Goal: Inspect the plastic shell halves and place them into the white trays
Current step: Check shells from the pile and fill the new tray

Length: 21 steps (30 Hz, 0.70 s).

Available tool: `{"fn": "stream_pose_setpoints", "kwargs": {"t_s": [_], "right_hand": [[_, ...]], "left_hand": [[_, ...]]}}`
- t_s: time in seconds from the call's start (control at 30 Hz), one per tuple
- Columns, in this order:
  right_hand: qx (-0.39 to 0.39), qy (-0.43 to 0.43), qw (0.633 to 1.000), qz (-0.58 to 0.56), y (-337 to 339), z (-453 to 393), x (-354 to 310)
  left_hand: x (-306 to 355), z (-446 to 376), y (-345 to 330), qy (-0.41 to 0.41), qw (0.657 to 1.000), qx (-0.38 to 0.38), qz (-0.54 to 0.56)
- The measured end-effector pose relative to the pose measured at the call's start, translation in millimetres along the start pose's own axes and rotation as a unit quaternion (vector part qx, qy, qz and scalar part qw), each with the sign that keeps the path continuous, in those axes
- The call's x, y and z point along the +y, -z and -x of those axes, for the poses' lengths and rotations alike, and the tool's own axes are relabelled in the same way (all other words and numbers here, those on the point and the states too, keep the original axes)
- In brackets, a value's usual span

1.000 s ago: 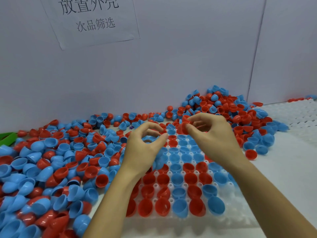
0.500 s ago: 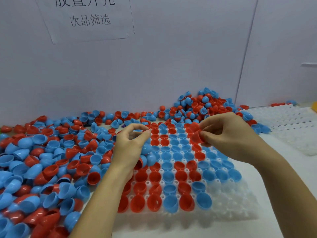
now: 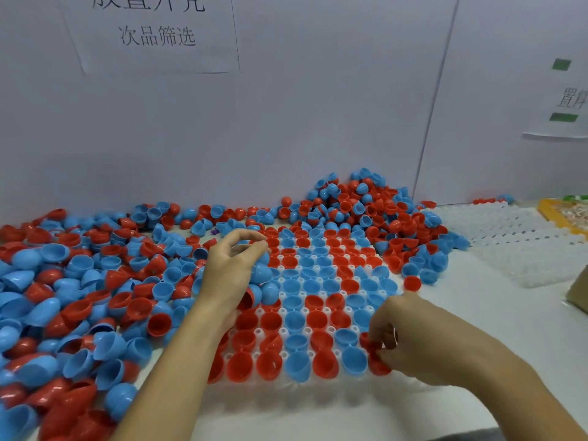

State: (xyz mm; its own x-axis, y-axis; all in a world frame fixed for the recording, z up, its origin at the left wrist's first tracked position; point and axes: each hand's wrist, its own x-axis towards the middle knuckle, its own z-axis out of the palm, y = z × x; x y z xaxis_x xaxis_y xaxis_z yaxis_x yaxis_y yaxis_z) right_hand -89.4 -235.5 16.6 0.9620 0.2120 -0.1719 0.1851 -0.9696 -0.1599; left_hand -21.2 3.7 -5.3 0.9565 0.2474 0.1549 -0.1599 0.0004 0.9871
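A white tray (image 3: pixel 308 330) lies in front of me, most of its cups filled with red and blue shell halves. My right hand (image 3: pixel 410 342) is low over the tray's near right corner and pinches red shell halves (image 3: pixel 377 366) at the tray surface. Over the tray's left edge, my left hand (image 3: pixel 232 272) is curled with thumb and forefinger nearly meeting. It holds blue shell halves (image 3: pixel 262 272) and a red one (image 3: pixel 251 297) under the palm.
Loose red and blue shells lie heaped on the left (image 3: pixel 79 297) and against the back wall (image 3: pixel 366 211). Empty white trays (image 3: pixel 515 246) lie to the right. A yellow box (image 3: pixel 563 214) and a cardboard box (image 3: pixel 580 294) stand at the right edge.
My right hand has come from above the tray's far middle down to its near right corner, carrying the red shell. The left hand stays over the tray's left side.
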Motion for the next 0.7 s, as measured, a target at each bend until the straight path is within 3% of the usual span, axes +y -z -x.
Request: {"fn": "stream_pose_setpoints", "kwargs": {"t_s": [0.37,0.53,0.7], "right_hand": [[-0.028,0.01,1.0,-0.01,14.7,-0.4,1.9],[0.052,0.066,0.996,-0.02,40.1,-22.6,-12.0],[0.115,0.168,0.968,-0.144,47.1,-69.0,-57.2]], "left_hand": [[7.4,2.9,-1.0,0.057,0.994,-0.001,0.091],[10.7,4.9,-1.3,0.121,0.982,-0.02,0.147],[8.5,3.7,-0.7,0.146,0.971,-0.023,0.19]]}}
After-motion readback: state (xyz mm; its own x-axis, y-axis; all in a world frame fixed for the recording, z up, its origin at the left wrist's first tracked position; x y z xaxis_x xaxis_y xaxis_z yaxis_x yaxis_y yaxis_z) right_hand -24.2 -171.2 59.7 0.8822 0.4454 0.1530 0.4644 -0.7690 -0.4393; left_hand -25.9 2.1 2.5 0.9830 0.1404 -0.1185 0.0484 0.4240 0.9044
